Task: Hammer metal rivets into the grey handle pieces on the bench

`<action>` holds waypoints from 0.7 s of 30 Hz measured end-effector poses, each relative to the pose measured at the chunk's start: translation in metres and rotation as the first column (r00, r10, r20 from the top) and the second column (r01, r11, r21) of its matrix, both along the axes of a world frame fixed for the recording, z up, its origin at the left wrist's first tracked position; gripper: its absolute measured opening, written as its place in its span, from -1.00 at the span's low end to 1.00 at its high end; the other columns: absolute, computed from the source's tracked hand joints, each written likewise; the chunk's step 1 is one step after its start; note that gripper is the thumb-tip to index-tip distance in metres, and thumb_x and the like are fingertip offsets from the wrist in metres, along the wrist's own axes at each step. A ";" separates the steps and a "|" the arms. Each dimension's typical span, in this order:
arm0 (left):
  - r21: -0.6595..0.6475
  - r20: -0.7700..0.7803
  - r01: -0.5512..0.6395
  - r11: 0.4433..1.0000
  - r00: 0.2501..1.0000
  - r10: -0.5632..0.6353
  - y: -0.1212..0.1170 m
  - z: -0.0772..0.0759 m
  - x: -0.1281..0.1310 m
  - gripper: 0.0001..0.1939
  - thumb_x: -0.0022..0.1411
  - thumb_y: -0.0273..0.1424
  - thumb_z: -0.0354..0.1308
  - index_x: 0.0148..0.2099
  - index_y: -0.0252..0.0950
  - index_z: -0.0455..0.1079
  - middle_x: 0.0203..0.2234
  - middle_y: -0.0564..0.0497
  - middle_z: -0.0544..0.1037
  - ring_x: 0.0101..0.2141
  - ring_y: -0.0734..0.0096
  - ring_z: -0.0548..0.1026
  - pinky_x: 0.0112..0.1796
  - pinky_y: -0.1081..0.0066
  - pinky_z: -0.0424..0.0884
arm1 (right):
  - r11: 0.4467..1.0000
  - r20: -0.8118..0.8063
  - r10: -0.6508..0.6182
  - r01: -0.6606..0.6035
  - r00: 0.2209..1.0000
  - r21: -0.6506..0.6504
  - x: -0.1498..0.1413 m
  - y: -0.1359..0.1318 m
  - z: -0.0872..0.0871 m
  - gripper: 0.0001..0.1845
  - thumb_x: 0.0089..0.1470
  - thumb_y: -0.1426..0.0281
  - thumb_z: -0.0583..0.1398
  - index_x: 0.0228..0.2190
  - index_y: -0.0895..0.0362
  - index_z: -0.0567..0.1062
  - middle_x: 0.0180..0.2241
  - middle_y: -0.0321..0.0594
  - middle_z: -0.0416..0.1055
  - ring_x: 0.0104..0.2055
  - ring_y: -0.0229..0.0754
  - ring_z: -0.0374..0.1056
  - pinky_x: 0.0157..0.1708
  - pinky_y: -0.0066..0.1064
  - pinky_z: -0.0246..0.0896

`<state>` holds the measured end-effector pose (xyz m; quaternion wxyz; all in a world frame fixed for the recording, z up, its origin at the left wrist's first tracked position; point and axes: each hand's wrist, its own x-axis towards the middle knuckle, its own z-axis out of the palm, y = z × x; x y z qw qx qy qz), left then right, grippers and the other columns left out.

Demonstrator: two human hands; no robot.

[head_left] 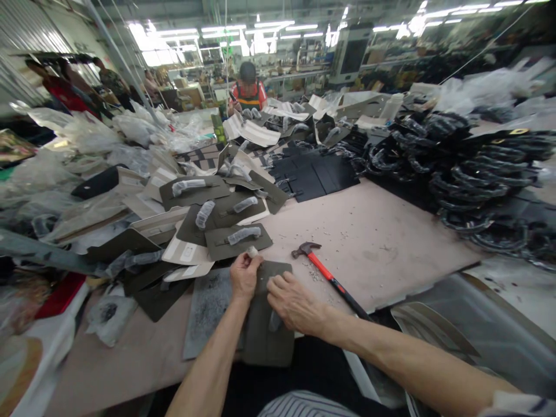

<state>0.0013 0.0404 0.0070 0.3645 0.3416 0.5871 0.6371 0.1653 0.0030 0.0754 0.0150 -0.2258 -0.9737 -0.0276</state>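
co-worker in red (248, 95), far side | crumpled clear plastic (82, 136), left | ceiling lights (271, 25) lit

The left hand (244, 277) pinches a pale piece (252, 251); the right hand (296, 302) overlies an olive panel (263, 333).

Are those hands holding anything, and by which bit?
The left hand pinches a small, whitish, lumpy object by its near end. The right hand is over the flat, dark olive panel; any grip there is hidden.
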 end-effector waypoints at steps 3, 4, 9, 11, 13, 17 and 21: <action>0.141 -0.002 -0.078 0.987 0.997 0.079 -0.004 0.052 -0.017 -0.71 0.04 -0.27 0.34 -0.25 -0.37 0.45 -0.41 -0.02 0.62 -0.37 0.36 0.60 -0.25 0.40 0.52 | 0.964 0.014 -0.262 0.262 0.965 0.034 -0.003 0.000 0.016 -0.92 0.08 0.51 0.12 -0.35 0.21 0.42 -0.31 0.00 0.38 -0.22 0.02 0.27 -0.21 -0.17 0.11; 0.180 -0.062 -0.060 0.982 0.995 0.072 -0.008 0.070 -0.023 -0.69 0.04 -0.27 0.35 -0.22 -0.36 0.46 -0.39 -0.02 0.63 -0.34 0.35 0.60 -0.22 0.39 0.52 | 0.938 0.013 -0.348 0.348 0.937 0.005 -0.003 0.000 0.021 -0.92 0.08 0.51 0.11 -0.34 0.21 0.41 -0.33 0.00 0.39 -0.25 0.02 0.30 -0.23 -0.18 0.11; 0.157 -0.195 0.062 0.986 0.980 -0.031 -0.029 0.091 -0.027 -0.71 0.06 -0.29 0.35 -0.19 -0.34 0.49 -0.35 -0.03 0.64 -0.31 0.34 0.59 -0.21 0.41 0.50 | 0.750 0.039 -0.610 0.593 0.791 -0.294 -0.004 -0.010 0.019 -0.82 0.20 0.41 0.06 -0.17 0.19 0.36 -0.40 -0.09 0.48 -0.37 -0.04 0.43 -0.41 -0.32 0.09; 0.096 -0.151 0.110 0.989 0.984 -0.095 -0.031 0.065 -0.019 -0.74 0.07 -0.30 0.34 -0.20 -0.33 0.49 -0.35 -0.02 0.63 -0.32 0.35 0.58 -0.23 0.43 0.49 | 0.672 0.014 -0.678 0.627 0.735 -0.395 -0.007 -0.016 0.005 -0.79 0.22 0.36 0.07 -0.12 0.17 0.33 -0.37 -0.12 0.51 -0.35 -0.05 0.46 -0.42 -0.35 0.09; 0.052 -0.088 0.153 0.987 0.985 -0.148 -0.030 0.033 -0.011 -0.75 0.07 -0.30 0.34 -0.22 -0.32 0.48 -0.35 -0.02 0.62 -0.31 0.35 0.58 -0.23 0.43 0.48 | 0.609 -0.019 -0.728 0.634 0.685 -0.476 -0.013 -0.022 -0.011 -0.78 0.23 0.33 0.07 -0.10 0.14 0.32 -0.31 -0.14 0.53 -0.30 -0.06 0.48 -0.38 -0.36 0.12; 0.020 0.047 0.220 0.975 0.974 -0.221 -0.025 -0.011 0.001 -0.65 0.06 -0.29 0.34 -0.12 -0.32 0.44 -0.34 -0.02 0.62 -0.28 0.30 0.60 -0.18 0.34 0.50 | 0.550 -0.077 -0.771 0.602 0.632 -0.578 -0.021 -0.033 -0.032 -0.68 0.26 0.20 0.07 -0.03 0.11 0.33 -0.23 -0.12 0.53 -0.20 -0.03 0.48 -0.26 -0.33 0.18; -0.021 0.075 0.263 0.964 0.962 -0.261 -0.020 -0.025 0.006 -0.67 0.09 -0.29 0.30 -0.12 -0.33 0.39 -0.33 -0.06 0.64 -0.26 0.26 0.62 -0.15 0.29 0.52 | 0.574 -0.176 -0.748 0.491 0.641 -0.655 -0.013 -0.034 -0.040 -0.54 0.26 0.13 0.05 0.06 0.14 0.32 -0.11 -0.06 0.49 -0.11 -0.05 0.43 -0.16 -0.31 0.21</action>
